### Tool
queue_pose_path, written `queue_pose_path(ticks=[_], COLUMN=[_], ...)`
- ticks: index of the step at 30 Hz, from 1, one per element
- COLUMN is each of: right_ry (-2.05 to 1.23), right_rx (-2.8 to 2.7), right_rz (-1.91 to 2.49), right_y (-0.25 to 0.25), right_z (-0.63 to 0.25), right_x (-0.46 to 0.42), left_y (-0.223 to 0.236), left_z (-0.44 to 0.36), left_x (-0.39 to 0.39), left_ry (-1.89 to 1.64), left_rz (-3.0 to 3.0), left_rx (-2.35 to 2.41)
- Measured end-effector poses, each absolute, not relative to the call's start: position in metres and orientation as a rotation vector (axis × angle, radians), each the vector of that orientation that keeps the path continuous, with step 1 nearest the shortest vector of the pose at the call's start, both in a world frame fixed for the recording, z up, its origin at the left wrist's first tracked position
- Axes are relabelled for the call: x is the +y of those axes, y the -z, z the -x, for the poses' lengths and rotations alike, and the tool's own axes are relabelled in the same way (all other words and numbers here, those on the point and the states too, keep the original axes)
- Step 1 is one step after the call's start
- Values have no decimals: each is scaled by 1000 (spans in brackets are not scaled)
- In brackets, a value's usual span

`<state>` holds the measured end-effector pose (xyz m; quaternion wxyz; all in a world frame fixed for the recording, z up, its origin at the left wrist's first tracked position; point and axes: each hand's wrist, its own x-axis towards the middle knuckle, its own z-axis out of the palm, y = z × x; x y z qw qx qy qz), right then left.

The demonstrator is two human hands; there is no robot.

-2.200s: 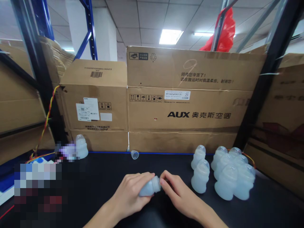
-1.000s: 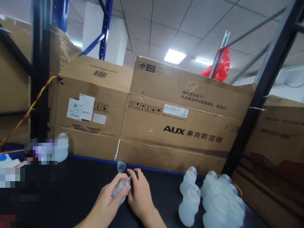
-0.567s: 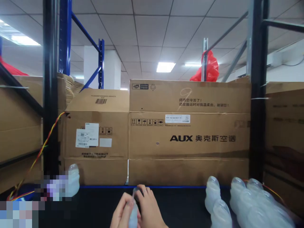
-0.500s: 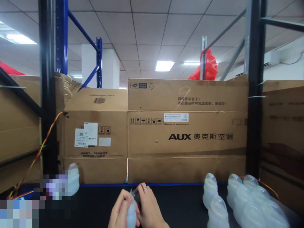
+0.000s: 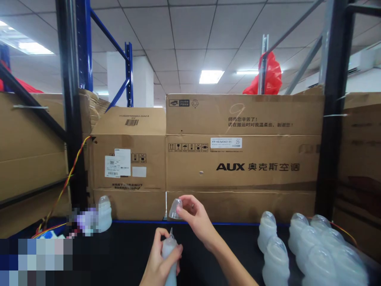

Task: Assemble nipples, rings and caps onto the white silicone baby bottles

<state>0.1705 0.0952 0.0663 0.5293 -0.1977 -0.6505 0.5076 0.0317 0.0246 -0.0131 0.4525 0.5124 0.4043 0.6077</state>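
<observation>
My left hand (image 5: 159, 264) is wrapped round a translucent white squeeze bottle (image 5: 169, 254), held upright with its thin pointed tip bare. Just above it, my right hand (image 5: 195, 216) pinches a small clear dome cap (image 5: 175, 209) by its side, open end down, a short way over the tip and apart from it. Both hands are over the near middle of a black table (image 5: 125, 246).
Several capped translucent bottles (image 5: 300, 250) stand clustered at the right of the table. One more capped bottle (image 5: 104, 208) stands at the back left beside a blurred patch. Cardboard boxes (image 5: 238, 159) wall off the back, between black rack posts (image 5: 71, 111).
The bottle went from lying sideways in both hands to upright in my left. My right hand picked the loose clear cap off the table and lifted it above the tip. The camera tilted up.
</observation>
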Motion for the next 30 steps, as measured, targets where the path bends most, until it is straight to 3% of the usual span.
queue_pose_path(ticks=[12,22,30], right_ry=[-1460,-1036,-1206], right_rx=[-2109,-2062,-2313], right_rz=[437,756,698], right_y=[-84,-84,-59], right_z=[-199,-202,-187], right_x=[82,84,92], left_y=[17,19,15], left_z=[-32,-30,-31], left_x=[17,22,19], left_ry=[-1436,-1428,-1406], left_rz=[-1383,-1274,-1242], left_rx=[894,779,787])
